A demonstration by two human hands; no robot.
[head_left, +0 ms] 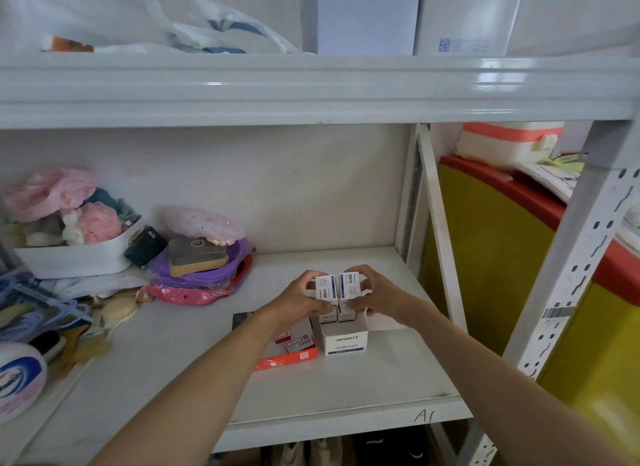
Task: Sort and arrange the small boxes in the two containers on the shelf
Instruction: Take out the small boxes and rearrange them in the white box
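Observation:
My left hand (pixel 300 301) grips a small white-and-blue paper-clip box (pixel 326 287). My right hand (pixel 372 290) grips a matching small box (pixel 350 285) right beside it. Both are held side by side just above an open white container (pixel 345 342) marked "paper clips", which has more small white boxes (pixel 337 316) standing inside. To its left lies an open orange-red container (pixel 287 359) with small red boxes (pixel 294 341) in it, partly hidden by my left forearm.
A white basket (pixel 74 257) of pink and cream soft items, a purple bowl (pixel 202 273) with a sponge, hangers and brushes crowd the shelf's left side. A white upright post (pixel 433 202) bounds the right. The shelf front edge (pixel 346 427) is near me.

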